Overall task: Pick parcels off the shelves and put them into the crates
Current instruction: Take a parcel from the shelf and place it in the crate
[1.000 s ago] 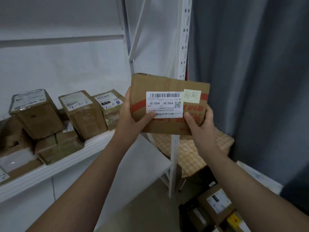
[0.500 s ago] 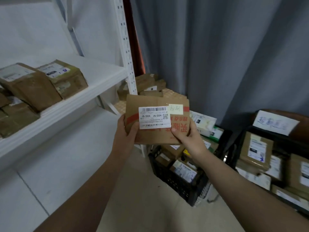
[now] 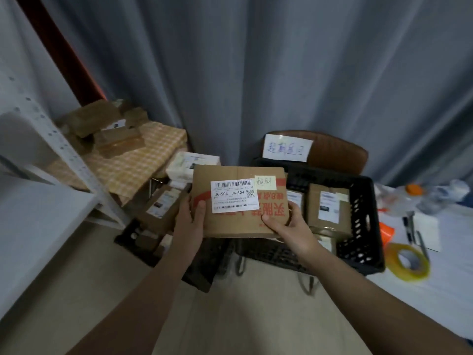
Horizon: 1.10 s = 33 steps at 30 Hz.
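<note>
I hold a flat cardboard parcel (image 3: 238, 224) with a white barcode label, a yellow note and red print, face up at chest height. My left hand (image 3: 190, 221) grips its left edge, thumb on top. My right hand (image 3: 286, 226) grips its lower right corner. The parcel hangs over the gap between two black crates: one (image 3: 363, 226) at the right with several boxed parcels inside, and a lower one (image 3: 133, 237) at the left, also holding parcels.
A white metal shelf (image 3: 58, 149) stands at the left. Behind it a checked cloth (image 3: 133, 162) carries several cardboard boxes. A brown chair back with a handwritten sign (image 3: 288, 149) rises behind the right crate. A white table at the right holds a yellow tape roll (image 3: 407, 262) and pens. Grey curtain behind.
I have turned right, away from the shelf. The parcel, still in both hands, has come down over the crates, and the right crate and table have come into view.
</note>
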Tool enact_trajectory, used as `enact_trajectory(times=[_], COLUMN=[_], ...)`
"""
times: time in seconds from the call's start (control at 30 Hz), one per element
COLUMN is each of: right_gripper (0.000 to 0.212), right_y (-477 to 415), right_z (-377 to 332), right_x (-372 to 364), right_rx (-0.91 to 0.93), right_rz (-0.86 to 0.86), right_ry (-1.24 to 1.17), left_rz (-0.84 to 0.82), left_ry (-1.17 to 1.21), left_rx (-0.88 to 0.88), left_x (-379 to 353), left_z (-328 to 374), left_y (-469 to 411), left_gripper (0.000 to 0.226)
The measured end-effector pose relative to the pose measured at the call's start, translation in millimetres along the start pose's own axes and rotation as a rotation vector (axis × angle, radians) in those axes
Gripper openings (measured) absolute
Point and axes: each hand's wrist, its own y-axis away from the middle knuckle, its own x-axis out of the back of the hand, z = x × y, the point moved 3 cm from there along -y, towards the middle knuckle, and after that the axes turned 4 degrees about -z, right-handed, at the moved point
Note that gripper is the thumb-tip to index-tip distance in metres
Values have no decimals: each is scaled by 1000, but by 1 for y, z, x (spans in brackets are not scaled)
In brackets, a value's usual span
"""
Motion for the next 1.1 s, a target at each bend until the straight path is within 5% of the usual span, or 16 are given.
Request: enact_trajectory(times=[0.33, 0.53, 0.7, 0.9, 1.1], right_gripper=[46, 47, 60, 85, 81], right_y=[-31, -95, -140, -172, -193], right_z=[38, 56, 73, 98, 118], right_x=[164, 202, 210, 239, 277], right_rx=[-147, -232, -308, -368, -345], right_rz=[43, 291, 408, 423, 393], right_ry=[-70, -267, -300, 20, 356], left_rz=[-268, -386, -478, -692, -618], left_ry=[246, 284, 133, 2, -41], left_rx=[246, 490, 498, 573, 491], left_x=[-146, -191, -251, -314, -382], left_z=[-6, -32, -42, -56, -61], left_y=[-24, -75, -113, -139, -156], left_gripper=[85, 43, 37, 48, 55])
